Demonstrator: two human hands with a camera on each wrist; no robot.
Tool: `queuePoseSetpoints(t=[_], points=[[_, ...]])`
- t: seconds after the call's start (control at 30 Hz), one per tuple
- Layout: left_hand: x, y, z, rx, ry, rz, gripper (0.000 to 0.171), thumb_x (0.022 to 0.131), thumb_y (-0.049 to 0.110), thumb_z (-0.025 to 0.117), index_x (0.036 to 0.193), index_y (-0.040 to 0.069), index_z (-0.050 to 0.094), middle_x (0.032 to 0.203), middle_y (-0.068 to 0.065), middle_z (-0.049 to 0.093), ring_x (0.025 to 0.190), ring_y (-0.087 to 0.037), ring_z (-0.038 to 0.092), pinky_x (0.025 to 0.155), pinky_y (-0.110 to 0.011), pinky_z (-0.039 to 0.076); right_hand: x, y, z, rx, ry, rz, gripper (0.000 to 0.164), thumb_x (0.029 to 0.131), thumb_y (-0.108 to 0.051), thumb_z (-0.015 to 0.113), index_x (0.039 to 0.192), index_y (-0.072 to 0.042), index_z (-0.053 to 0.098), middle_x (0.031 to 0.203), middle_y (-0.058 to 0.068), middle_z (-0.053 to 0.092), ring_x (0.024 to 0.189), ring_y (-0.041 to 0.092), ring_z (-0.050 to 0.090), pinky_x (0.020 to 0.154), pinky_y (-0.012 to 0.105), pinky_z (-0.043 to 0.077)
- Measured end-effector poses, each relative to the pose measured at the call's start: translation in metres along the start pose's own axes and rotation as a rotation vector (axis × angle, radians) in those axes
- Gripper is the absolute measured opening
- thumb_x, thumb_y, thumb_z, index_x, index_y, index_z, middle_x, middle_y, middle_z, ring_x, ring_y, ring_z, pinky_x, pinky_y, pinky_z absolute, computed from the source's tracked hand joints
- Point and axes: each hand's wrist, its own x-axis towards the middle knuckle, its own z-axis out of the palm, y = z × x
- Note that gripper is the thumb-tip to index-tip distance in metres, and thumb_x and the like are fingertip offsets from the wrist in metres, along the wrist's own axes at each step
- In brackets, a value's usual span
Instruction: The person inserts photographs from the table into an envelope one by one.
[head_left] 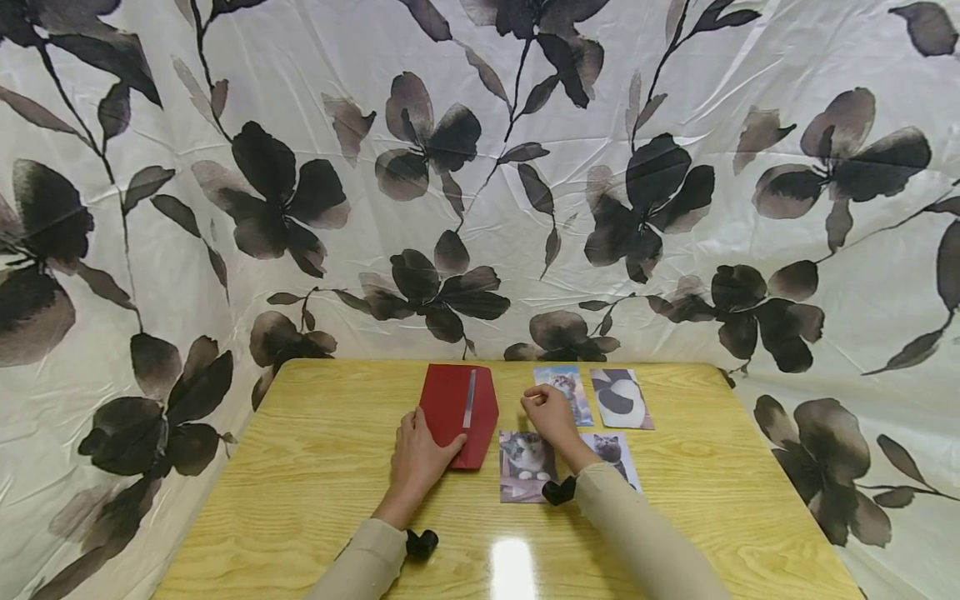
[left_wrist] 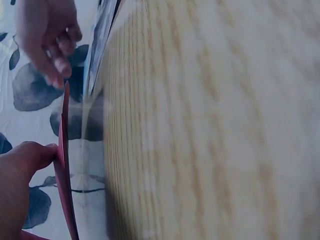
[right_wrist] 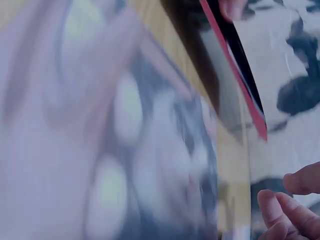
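"While the left hand [head_left: 422, 454] grips the red paper envelope [head_left: 446, 404], left of four rectangular picture cards [head_left: 624, 400], what's the right hand [head_left: 557, 418] doing?"
"Hanging free, loosely curled, over the wood-grained surface [head_left: 322, 467]; its beige sleeve [head_left: 637, 529] partly blocks one card."

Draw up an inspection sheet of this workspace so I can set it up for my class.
Surface: wood-grain table, a bright glare patch on the near side.
Job's things: red envelope; four picture cards lie to its right, in two rows.
Clutter: nothing seen.
Hands: left hand grips the envelope; right hand is over the cards, fingers loosely bent, holding nothing visible.
Cables: nothing seen.
Surroundings: pale backdrop with dark flowers.
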Motion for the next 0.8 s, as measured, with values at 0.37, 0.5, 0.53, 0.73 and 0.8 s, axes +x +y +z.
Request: queuePoseSetpoints(t=[0.37, 0.5, 0.53, 0.73, 0.8], points=[[0.001, -0.001, -0.001, -0.019, -0.001, -0.009, 0.109, 0.089, 0.053, 0.084, 0.163, -0.008, 0.033, 0.157, -0.030, 0.042, 0.135, -0.046, 0.050, 0.101, -0.070, 0.050, 0.012, 0.029, -0.055, -0.107, 0.069, 0.042, 0.028, 0.102, -0.021, 0.073, 0.120, 0.001, 0.074, 0.102, 0.016, 0.071, 0.085, 0.029, 0.068, 0.068, 0.038, 0.054], [0.001, -0.001, -0.002, -0.020, -0.006, -0.012, 0.110, 0.089, 0.054, 0.084, 0.164, -0.007, 0.032, 0.157, -0.029, 0.041, 0.136, -0.046, 0.049, 0.102, -0.070, 0.049, 0.012, 0.037, -0.066, -0.137, 0.079, 0.078, 0.032, 0.102, -0.024, 0.073, 0.123, 0.000, 0.073, 0.108, 0.018, 0.070, 0.090, 0.032, 0.068, 0.072, 0.042, 0.055], [0.000, 0.000, -0.002, -0.020, -0.002, -0.009, 0.110, 0.089, 0.054, 0.084, 0.163, -0.008, 0.033, 0.157, -0.030, 0.042, 0.135, -0.046, 0.050, 0.101, -0.070, 0.050, 0.012, 0.039, -0.069, -0.141, 0.082, 0.083, 0.033, 0.102, -0.024, 0.073, 0.124, 0.001, 0.073, 0.109, 0.019, 0.070, 0.091, 0.032, 0.068, 0.073, 0.043, 0.055], [0.000, 0.000, -0.003, -0.033, 0.005, -0.003, 0.108, 0.089, 0.052, 0.084, 0.162, -0.009, 0.034, 0.155, -0.030, 0.043, 0.132, -0.045, 0.051, 0.101, -0.069, 0.050, 0.012, 0.046, -0.080, -0.180, 0.074, 0.120, 0.038, 0.101, -0.027, 0.074, 0.126, 0.001, 0.070, 0.111, 0.020, 0.071, 0.086, 0.030, 0.068, 0.072, 0.045, 0.056], [0.000, 0.000, -0.003, -0.037, 0.002, -0.006, 0.108, 0.089, 0.052, 0.084, 0.162, -0.009, 0.034, 0.156, -0.030, 0.042, 0.132, -0.045, 0.050, 0.101, -0.068, 0.050, 0.011, 0.048, -0.082, -0.205, 0.070, 0.124, 0.038, 0.101, -0.028, 0.074, 0.125, 0.001, 0.070, 0.111, 0.020, 0.071, 0.085, 0.030, 0.068, 0.074, 0.046, 0.056]])
